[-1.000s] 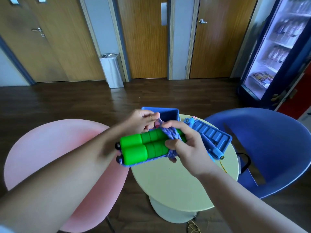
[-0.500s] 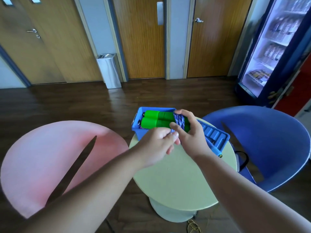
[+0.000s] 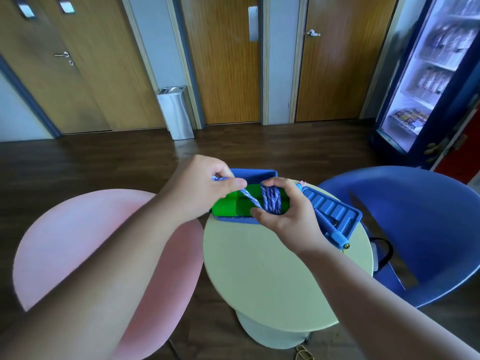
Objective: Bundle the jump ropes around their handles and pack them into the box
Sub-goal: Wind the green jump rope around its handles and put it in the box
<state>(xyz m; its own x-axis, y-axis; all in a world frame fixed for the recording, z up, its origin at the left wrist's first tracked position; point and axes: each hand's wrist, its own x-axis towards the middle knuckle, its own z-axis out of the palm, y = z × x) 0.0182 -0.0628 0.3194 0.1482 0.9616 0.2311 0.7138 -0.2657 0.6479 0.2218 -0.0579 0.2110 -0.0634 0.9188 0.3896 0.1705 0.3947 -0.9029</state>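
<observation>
The round table (image 3: 272,268) is pale yellow. A big blue chair (image 3: 415,229) stands to the right of the table. A big pink chair (image 3: 78,242) stands to its left.

A blue box (image 3: 254,175) sits at the far edge of the table. Its blue lid (image 3: 335,211) lies on the table just right of the box.

The right hand (image 3: 288,211) is over the table's far edge. Its thumb and fingers curl round the green handles (image 3: 233,203), which lie side by side in the open top of the box. The purple rope (image 3: 271,201) is wound around them.

The left hand (image 3: 200,185) is past the table's far left edge. Its thumb and fingers pinch the loose end of the rope, pulled out to the left.

A blue handle (image 3: 335,232) of another jump rope lies by the lid, near the table's right edge.
</observation>
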